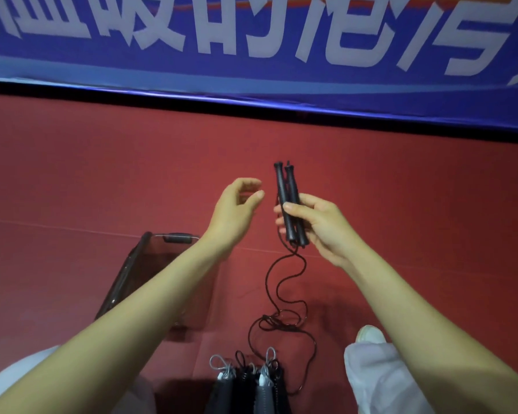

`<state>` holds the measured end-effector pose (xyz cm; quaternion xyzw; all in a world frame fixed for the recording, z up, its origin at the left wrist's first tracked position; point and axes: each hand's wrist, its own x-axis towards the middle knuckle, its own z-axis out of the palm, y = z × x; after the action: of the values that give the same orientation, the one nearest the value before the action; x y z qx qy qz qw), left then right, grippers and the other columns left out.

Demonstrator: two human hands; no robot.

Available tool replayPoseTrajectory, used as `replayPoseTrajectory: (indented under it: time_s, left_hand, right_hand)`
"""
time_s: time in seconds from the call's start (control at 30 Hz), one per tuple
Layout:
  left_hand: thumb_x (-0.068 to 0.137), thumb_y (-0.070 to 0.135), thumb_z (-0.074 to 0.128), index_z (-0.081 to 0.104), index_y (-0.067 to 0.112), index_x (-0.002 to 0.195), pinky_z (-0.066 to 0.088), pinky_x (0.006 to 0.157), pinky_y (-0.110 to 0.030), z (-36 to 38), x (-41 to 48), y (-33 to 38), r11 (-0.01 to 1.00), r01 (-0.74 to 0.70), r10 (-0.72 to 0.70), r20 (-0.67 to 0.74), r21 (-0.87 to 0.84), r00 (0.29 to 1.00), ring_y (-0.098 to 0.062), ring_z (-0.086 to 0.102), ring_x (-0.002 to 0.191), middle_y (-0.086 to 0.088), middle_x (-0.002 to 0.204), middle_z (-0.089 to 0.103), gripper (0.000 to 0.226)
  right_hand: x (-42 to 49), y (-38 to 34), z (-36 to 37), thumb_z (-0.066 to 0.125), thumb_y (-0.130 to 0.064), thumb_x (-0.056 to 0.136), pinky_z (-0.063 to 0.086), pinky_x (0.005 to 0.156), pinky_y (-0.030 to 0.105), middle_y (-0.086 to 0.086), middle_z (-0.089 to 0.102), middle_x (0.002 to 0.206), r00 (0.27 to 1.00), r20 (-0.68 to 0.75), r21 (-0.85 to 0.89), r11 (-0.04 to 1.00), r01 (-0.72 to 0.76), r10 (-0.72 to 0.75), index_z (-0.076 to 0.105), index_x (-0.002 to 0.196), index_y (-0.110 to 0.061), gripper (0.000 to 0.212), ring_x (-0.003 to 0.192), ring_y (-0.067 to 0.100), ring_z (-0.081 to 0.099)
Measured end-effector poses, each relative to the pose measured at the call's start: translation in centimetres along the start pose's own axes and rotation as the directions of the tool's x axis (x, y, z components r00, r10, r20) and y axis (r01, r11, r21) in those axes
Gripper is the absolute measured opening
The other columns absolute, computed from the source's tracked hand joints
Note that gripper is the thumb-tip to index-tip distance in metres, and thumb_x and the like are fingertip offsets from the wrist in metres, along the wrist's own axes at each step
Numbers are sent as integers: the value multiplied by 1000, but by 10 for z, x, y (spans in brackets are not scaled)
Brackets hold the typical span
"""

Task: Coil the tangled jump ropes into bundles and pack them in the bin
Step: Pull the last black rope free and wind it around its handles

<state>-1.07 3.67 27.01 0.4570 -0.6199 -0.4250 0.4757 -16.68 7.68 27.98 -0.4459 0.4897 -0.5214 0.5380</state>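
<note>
Right hand (320,225) gripping two black handles (284,189) upright; rope (281,282) trailing to a tangle on the red floor (401,189). Left hand (237,210) hovering beside, fingers relaxed, holding nothing. Clear bin (150,255) sitting lower left, half hidden behind the left forearm (150,294). More ropes (245,383) cut off at bottom edge.

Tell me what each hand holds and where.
Right hand grips the two black handles together by their lower halves, rope dangling. Left hand holds nothing.
</note>
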Motion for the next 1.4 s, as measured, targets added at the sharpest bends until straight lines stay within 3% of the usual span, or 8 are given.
replayPoseTrajectory:
  time_s: [0.13, 0.3, 0.4, 0.63, 0.93, 1.1, 1.23, 1.4]
  left_hand:
    - [99, 9, 46, 48, 22, 134, 34, 106, -24, -13, 6, -9, 976, -128, 102, 152, 176, 983, -3, 44, 125, 10, 134, 50, 37]
    - [98, 16, 52, 53, 22, 99, 46, 94, -23, -22, 10, -13, 998, -47, 55, 210, -43, 976, -2, 59, 94, 5, 101, 60, 6]
    - [93, 7, 58, 52, 13, 87, 51, 79, -26, -27, 11, -11, 948, 84, -20, 207, -306, 978, -6, 60, 67, -1, 78, 57, 10]
    - [98, 12, 51, 47, 16, 81, 57, 74, -34, -24, 12, -8, 848, 282, -186, 246, -448, 951, -14, 67, 78, 2, 84, 59, 18]
    - [98, 12, 49, 48, 16, 90, 32, 52, -18, -26, 12, -10, 960, 156, -62, 364, -234, 929, -7, 40, 55, 5, 68, 63, 10]
    - [95, 16, 57, 68, 11, 107, 36, 59, -5, -31, 11, -5, 998, 40, -50, 319, 39, 946, 7, 50, 62, 7, 76, 59, 17]
    - [87, 10, 68, 69, 7, 95, 36, 57, -4, -31, 12, 0, 998, 67, -64, 239, -6, 969, 9, 51, 56, 8, 72, 61, 9]
    - [85, 14, 70, 68, 15, 84, 32, 54, -18, -29, 14, -2, 987, 109, -77, 246, -121, 966, -5, 42, 57, 3, 68, 63, 2]
  right_hand:
    - [-5, -6, -8, 58, -8, 92, 57, 71, 29, 2, 74, 92, 985, 139, -197, 978, -72, 101, 66, 109, -11, 18, 76, 13, 67]
    - [-7, -12, -20, 59, -12, 92, 53, 67, 25, 2, 73, 95, 955, 227, -245, 961, -131, 188, 66, 112, -11, 21, 76, 12, 66]
    - [-9, -13, -23, 59, -11, 91, 52, 62, 22, 2, 72, 93, 939, 274, -204, 967, -154, 207, 66, 110, -9, 20, 72, 10, 63]
    - [-4, -16, -28, 64, -19, 80, 50, 55, 19, 0, 71, 89, 906, 321, -189, 956, -223, 275, 67, 104, -6, 28, 68, 8, 61]
    - [-4, -13, -35, 55, -12, 88, 46, 48, 21, 2, 63, 79, 849, 368, -257, 919, -300, 380, 63, 117, 0, 32, 58, 10, 55]
    - [-6, -8, -34, 50, -18, 97, 42, 48, 21, 1, 57, 74, 848, 354, -265, 912, -313, 394, 62, 118, -1, 29, 53, 9, 48]
    - [-11, -8, -32, 56, -42, 86, 40, 48, 22, -1, 54, 72, 854, 340, -345, 897, -277, 394, 64, 115, -6, 46, 49, 8, 41]
    - [-15, -9, -30, 42, -58, 87, 51, 58, 31, 7, 61, 74, 855, 329, -365, 889, -277, 401, 65, 117, -9, 62, 58, 16, 56]
